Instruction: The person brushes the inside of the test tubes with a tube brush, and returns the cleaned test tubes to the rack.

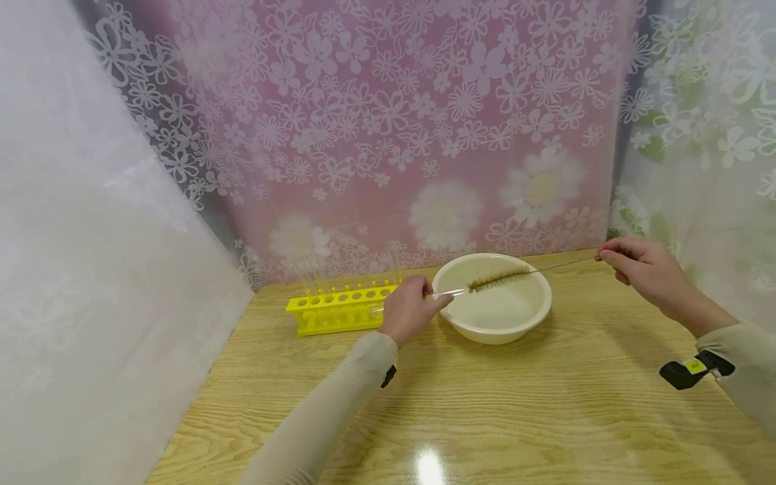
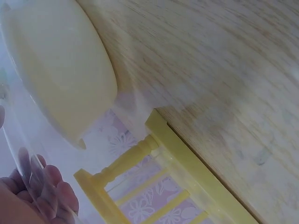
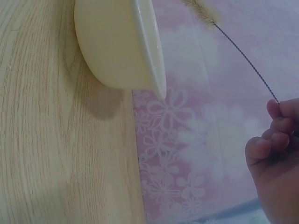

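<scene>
My left hand grips a clear glass test tube, its mouth pointing right over the white basin. In the left wrist view the tube lies across the curled fingers. With thumb and fingertips, my right hand pinches the thin twisted wire handle of a test tube brush. The brush's tan bristles span the basin, their tip right at the tube's mouth. Behind the left hand, the tube's rounded end shows in front of a yellow test tube rack.
Several clear test tubes stand upright in the rack, left of the basin. Everything rests on a wood-grain table. A pink flowered curtain hangs behind it, with pale sheets on the left and right sides.
</scene>
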A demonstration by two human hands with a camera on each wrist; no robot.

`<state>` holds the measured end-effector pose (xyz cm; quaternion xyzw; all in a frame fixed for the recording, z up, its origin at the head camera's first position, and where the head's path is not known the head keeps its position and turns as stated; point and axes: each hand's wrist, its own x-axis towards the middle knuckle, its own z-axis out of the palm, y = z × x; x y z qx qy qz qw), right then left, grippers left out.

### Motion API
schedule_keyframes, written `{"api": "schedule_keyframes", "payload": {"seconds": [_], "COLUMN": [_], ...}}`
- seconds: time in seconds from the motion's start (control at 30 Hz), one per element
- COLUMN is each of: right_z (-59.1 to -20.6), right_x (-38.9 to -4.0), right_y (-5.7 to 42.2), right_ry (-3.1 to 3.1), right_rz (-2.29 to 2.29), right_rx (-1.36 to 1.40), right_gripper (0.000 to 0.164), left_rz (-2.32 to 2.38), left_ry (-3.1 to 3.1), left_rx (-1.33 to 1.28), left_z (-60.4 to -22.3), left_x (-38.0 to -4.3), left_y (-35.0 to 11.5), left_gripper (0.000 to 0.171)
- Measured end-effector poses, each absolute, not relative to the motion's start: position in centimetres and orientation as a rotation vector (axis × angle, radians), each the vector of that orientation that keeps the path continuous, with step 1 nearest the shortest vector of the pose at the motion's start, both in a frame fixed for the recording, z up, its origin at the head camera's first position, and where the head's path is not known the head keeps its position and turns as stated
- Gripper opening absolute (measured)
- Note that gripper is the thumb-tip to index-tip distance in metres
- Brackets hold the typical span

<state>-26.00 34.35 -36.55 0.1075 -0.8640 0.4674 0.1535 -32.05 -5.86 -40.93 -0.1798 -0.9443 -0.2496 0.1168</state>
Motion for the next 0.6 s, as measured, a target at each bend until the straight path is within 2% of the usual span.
{"api": "schedule_keyframes", "payload": {"seconds": [0.37, 0.6], "right_z": [-36.20, -36.22], "right_x": [-25.45, -25.41], "right_y": [34.51, 34.64], "right_ry": [-2.566, -2.581], "right_rz": [1.273, 1.251], "right_rx": [0.300, 0.310], "right_gripper": [0.041, 0.037], "left_rz": [-0.728, -0.755], "left_ry": [-2.746, -2.761], "left_rx": [-0.535, -0.521], "left_z": [-41.35, -41.59], "left_x": [-32.12, -32.23], "left_y": [-5.83, -5.68], "left_gripper": [0.050, 0.048]}}
